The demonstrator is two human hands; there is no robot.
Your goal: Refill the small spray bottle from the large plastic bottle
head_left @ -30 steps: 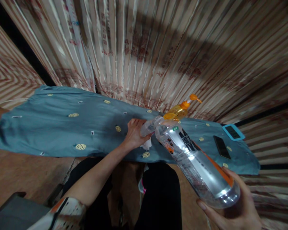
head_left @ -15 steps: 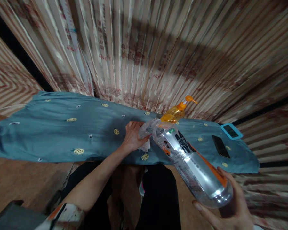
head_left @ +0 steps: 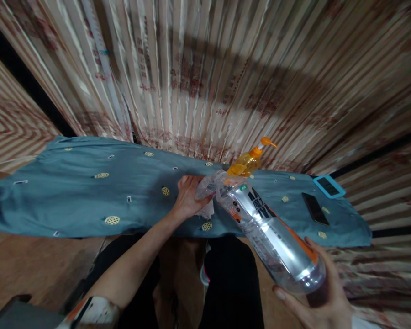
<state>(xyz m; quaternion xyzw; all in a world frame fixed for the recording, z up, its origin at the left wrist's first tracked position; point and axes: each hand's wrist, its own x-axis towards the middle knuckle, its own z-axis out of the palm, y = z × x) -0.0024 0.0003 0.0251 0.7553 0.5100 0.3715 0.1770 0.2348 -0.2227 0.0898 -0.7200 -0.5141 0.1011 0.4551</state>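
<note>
A large clear plastic bottle [head_left: 274, 233] with a silver, orange and black label lies slanted across the front of me, its base toward the lower right. My right hand [head_left: 325, 292] grips the base between thumb and fingers. At the other end, my left hand [head_left: 188, 196] is closed around the clear narrow top, which looks bent or crumpled. Below the left fingers shows a piece of white cloth or tissue [head_left: 207, 210]; whether they hold it I cannot tell. Just behind the bottle's top is a yellow pump bottle [head_left: 245, 164] with an orange pump head.
A long narrow surface under a blue-green cloth [head_left: 75, 192] with pineapple prints runs across the view. On its right end lie a dark phone [head_left: 315, 208] and a blue-framed device [head_left: 329, 187]. A pleated curtain [head_left: 198, 68] hangs close behind. My legs are below the front edge.
My right hand and the bottle's base have shifted slightly left. Both hands keep their hold, and the view has tilted a little.
</note>
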